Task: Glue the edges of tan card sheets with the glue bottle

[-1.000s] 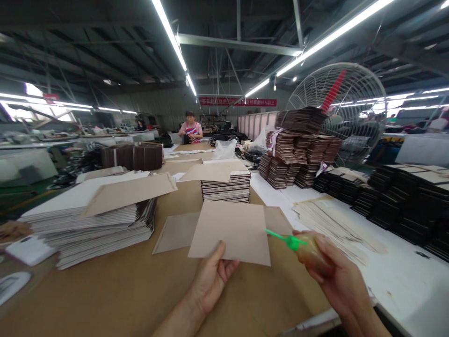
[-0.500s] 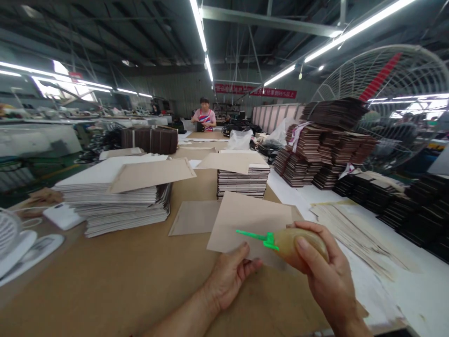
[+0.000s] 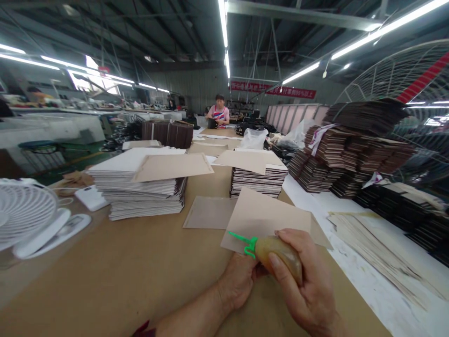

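My right hand (image 3: 308,285) is wrapped round a squeezable glue bottle (image 3: 278,255), amber-coloured with a thin green nozzle. The nozzle points left over a beige board sheet (image 3: 268,213), its tip near the sheet's left edge; whether it touches I cannot tell. My left hand (image 3: 236,281) grips the sheet by its near edge, its fingertips partly hidden behind the bottle. The sheet is tilted above the table. Beneath and beyond it lies a greyish flat panel (image 3: 206,213) on the brown table top (image 3: 140,271).
Stacks of white-faced panels (image 3: 147,199) and dark-edged boards (image 3: 257,182) stand ahead, each with a loose beige sheet on top. A small white fan (image 3: 28,210) is at left. Brown bundles (image 3: 322,150) and paper strips (image 3: 375,243) lie right. A person (image 3: 219,114) works far ahead.
My view has swung left, so the surroundings sit further right. The glue bottle has moved left across the sheet, bringing its nozzle tip close to the left edge and over my left hand.
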A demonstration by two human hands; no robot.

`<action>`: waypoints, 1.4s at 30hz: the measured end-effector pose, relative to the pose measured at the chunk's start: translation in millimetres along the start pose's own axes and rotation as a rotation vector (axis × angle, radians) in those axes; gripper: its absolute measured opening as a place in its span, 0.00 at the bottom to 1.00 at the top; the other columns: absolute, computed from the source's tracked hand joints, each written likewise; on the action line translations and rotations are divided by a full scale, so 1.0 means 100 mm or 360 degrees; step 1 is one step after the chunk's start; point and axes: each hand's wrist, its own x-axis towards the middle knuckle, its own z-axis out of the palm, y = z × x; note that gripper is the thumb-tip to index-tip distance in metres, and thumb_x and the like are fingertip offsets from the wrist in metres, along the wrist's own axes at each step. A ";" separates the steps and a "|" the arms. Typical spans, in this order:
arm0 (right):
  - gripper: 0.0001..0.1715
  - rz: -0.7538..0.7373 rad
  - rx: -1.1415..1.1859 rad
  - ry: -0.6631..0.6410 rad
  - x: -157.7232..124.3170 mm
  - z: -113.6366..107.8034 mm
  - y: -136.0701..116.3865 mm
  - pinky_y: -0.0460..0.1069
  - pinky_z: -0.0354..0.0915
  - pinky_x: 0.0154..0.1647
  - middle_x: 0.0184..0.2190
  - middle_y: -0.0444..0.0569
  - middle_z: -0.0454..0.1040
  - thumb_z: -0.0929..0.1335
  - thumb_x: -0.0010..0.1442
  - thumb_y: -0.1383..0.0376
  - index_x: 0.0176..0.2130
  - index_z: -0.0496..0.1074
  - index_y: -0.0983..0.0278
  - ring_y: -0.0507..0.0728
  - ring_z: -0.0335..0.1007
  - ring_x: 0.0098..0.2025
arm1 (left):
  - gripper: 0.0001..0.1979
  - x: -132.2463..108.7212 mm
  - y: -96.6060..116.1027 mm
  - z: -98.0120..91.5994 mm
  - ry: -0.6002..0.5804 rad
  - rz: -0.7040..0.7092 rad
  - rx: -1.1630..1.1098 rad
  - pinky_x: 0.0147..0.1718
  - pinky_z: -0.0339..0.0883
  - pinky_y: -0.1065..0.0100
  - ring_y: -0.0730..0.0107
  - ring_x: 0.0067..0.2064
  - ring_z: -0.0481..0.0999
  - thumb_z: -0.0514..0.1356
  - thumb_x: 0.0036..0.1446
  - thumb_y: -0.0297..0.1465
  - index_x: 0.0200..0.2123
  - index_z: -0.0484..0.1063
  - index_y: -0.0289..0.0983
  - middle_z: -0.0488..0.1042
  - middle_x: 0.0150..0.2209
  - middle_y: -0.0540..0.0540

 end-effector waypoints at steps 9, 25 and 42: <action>0.15 0.0078 -0.0051 -0.0100 -0.02 0.00 -0.04 0.51 0.64 0.38 0.41 0.52 0.67 0.66 0.62 0.66 0.49 0.64 0.65 0.57 0.65 0.42 | 0.15 0.00 0.02 0.04 0.0061 0.0082 0.0135 0.38 0.66 0.66 0.60 0.42 0.74 0.66 0.53 0.39 0.42 0.78 0.38 0.78 0.41 0.44; 0.14 0.0034 -0.0175 -0.0066 0.03 -0.07 -0.09 0.50 0.66 0.39 0.41 0.52 0.68 0.65 0.62 0.66 0.49 0.65 0.65 0.56 0.67 0.42 | 0.14 0.02 0.03 0.04 0.0088 0.0077 0.0281 0.35 0.67 0.66 0.58 0.41 0.75 0.65 0.53 0.36 0.44 0.76 0.40 0.78 0.42 0.44; 0.13 -0.0035 -0.0276 -0.0086 0.24 -0.15 -0.05 0.51 0.65 0.37 0.40 0.52 0.68 0.66 0.62 0.65 0.48 0.66 0.64 0.57 0.67 0.40 | 0.16 0.00 -0.02 0.02 0.0103 0.0012 0.0294 0.33 0.69 0.66 0.57 0.41 0.75 0.64 0.54 0.36 0.45 0.75 0.37 0.77 0.43 0.42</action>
